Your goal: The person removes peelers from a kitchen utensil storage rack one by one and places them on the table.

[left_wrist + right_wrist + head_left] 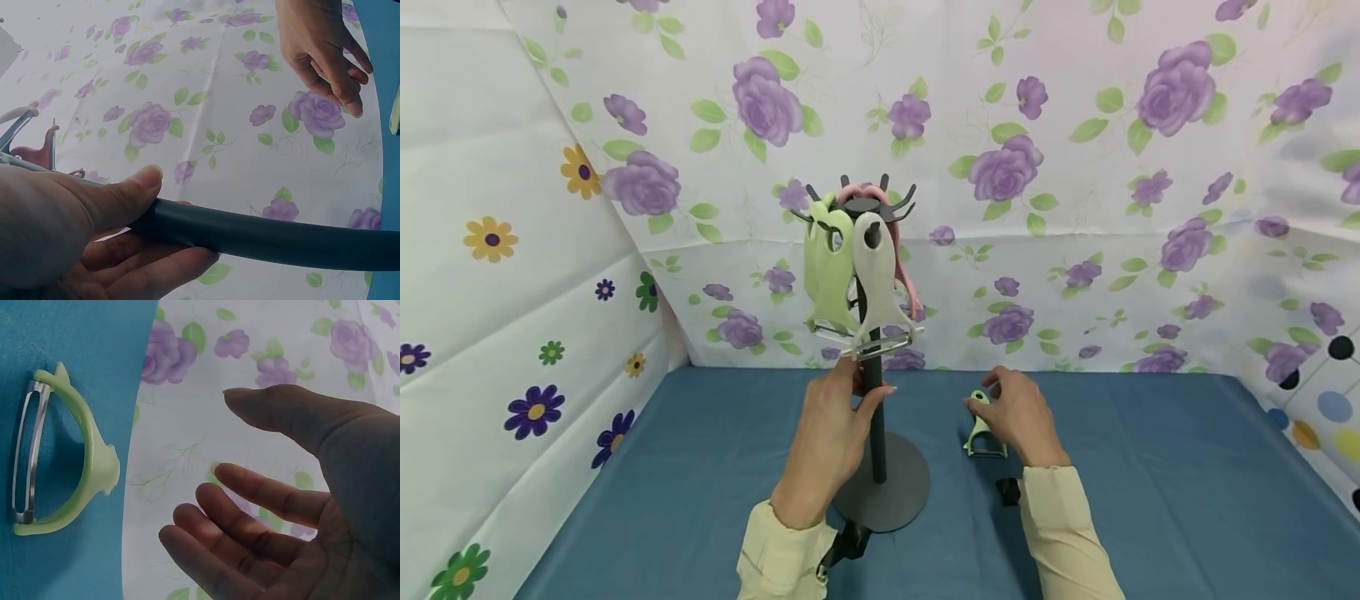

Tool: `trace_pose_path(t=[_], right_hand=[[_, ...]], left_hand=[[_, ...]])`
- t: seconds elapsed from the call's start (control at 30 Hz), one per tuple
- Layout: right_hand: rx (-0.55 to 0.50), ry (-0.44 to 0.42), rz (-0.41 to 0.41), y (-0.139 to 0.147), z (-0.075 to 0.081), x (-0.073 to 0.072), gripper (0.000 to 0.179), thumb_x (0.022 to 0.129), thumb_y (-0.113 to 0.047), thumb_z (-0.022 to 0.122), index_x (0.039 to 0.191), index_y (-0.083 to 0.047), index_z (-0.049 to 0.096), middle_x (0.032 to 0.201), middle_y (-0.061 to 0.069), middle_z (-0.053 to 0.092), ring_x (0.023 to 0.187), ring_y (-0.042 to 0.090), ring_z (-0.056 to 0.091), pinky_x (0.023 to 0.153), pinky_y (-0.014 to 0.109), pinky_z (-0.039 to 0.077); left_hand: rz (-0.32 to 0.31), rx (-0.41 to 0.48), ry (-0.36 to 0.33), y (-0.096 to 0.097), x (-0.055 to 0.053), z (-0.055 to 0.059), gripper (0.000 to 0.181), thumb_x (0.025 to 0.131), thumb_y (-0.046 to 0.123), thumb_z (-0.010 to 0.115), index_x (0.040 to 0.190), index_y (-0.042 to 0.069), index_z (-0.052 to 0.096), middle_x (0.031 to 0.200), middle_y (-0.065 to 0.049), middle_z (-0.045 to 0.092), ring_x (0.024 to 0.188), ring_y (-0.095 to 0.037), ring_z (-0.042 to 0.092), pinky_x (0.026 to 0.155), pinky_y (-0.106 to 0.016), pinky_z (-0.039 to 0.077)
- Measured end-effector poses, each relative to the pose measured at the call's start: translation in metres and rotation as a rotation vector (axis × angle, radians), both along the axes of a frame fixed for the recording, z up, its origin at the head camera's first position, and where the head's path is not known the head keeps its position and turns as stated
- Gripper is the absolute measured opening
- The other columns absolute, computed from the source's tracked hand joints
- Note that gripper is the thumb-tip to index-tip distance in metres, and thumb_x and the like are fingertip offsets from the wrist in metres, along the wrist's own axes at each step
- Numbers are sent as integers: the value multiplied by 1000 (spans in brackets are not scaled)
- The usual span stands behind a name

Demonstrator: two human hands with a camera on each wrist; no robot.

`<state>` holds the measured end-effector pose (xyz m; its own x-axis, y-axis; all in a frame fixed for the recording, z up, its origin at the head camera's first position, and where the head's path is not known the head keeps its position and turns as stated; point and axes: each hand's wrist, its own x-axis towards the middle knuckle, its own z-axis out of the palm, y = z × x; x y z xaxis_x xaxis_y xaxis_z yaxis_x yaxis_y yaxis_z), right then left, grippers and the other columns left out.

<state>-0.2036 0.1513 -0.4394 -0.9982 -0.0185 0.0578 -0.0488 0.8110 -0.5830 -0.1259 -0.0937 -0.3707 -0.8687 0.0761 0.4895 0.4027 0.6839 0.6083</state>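
Note:
A dark grey stand with a round base and a ring of hooks stands upright on the table. My left hand holds its pole just below the hanging peelers, thumb on one side and fingers on the other. From the hooks hang a white peeler, green peelers and pink ones. To the right of the stand, a light green peeler lies on the table. My right hand hovers over its handle end, thumb and fingers spread apart with nothing between them.
A blue cloth covers the table. Behind it hangs a white sheet with purple flowers, and another flowered sheet stands at the left. Dotted fabric borders the right side.

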Motion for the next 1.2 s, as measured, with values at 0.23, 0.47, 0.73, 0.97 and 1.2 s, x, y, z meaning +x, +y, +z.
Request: trace_pose_path(t=[0.23,0.47,0.73,0.97,1.2], right_hand=[[-37,89,20,5,-6,-2,38,97,-30,72,122,-2,63,112,20,64,95,30,62,79,48,53],[-96,239,7,2,-5,1,33,97,-27,72,120,-5,65,112,17,67,102,33,64,88,50,55],[-178,376,34,-9,6,5,24,96,-25,73,113,-8,68,109,14,69,100,30,66,90,48,58],[-179,393,51,-14,11,7,25,95,-24,75,113,-7,68,110,15,69,101,30,66,91,50,58],[-187,396,57,-16,15,8,27,95,-24,76,114,-7,68,112,16,69,102,31,66,93,51,57]], left_hand=[[1,-10,-7,1,0,-2,19,98,22,69,107,6,64,87,-6,72,79,-19,71,66,-30,57],[-6,-20,-23,1,0,-3,19,98,23,69,106,7,63,87,-6,72,77,-17,70,64,-26,55],[-4,-39,-5,0,0,-2,21,98,24,69,106,6,62,87,-7,72,75,-17,70,62,-25,55],[-2,-47,-1,0,0,-2,18,97,23,70,101,6,62,84,-7,71,72,-17,69,59,-23,53],[5,-28,9,0,0,-1,20,97,22,70,105,5,64,86,-7,71,78,-19,71,64,-29,60]])
